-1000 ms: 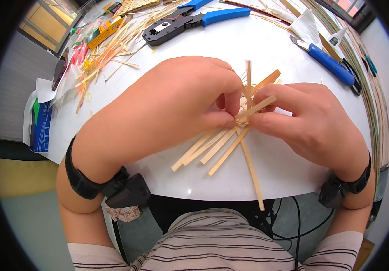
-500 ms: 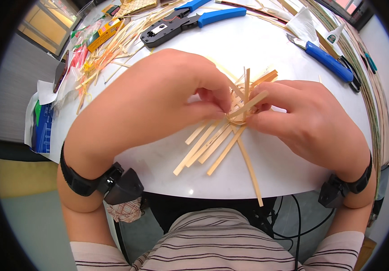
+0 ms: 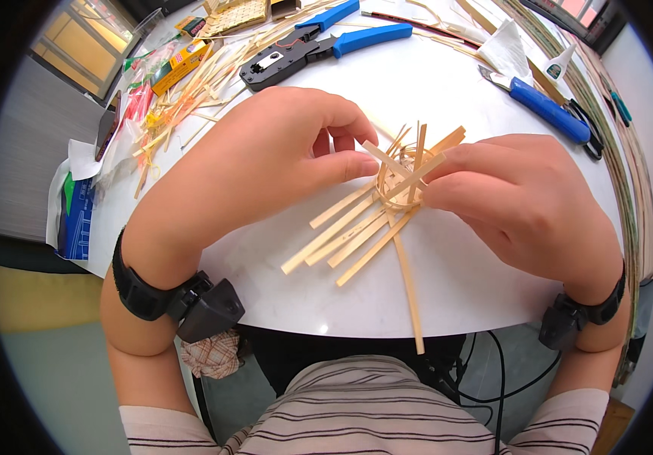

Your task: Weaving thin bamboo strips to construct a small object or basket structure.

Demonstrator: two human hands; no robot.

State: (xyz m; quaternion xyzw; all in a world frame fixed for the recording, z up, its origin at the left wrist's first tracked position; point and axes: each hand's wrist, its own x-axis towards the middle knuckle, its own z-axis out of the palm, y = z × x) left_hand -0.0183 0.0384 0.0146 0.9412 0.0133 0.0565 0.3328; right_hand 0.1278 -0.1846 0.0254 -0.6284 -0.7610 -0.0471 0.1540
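Observation:
A small piece of bamboo weaving [image 3: 398, 189] lies on the white table between my hands. Flat pale strips [image 3: 341, 235] fan out from it toward me, and thin strips curve into a ring around its middle. My right hand [image 3: 504, 182] grips the ring's right side, thumb and index finger pressed together by a slanting strip. On the left, my left hand [image 3: 322, 144] has its thumb and index finger apart, with the end of another slanting strip at the gap between them. Its other fingers are curled. One long strip [image 3: 410, 296] reaches over the table's near edge.
A blue-handled crimping tool [image 3: 288, 57] lies beyond my left hand, beside a heap of loose bamboo strips [image 3: 197, 95] and a yellow box [image 3: 182, 67]. At the right are a blue-handled cutter [image 3: 546, 110], black scissors [image 3: 590, 133] and a small white glue bottle [image 3: 559, 64].
My left hand has drawn back up and left from the ring, its thumb and finger parting. The weaving has turned slightly, its near strips swinging left; my right hand keeps hold.

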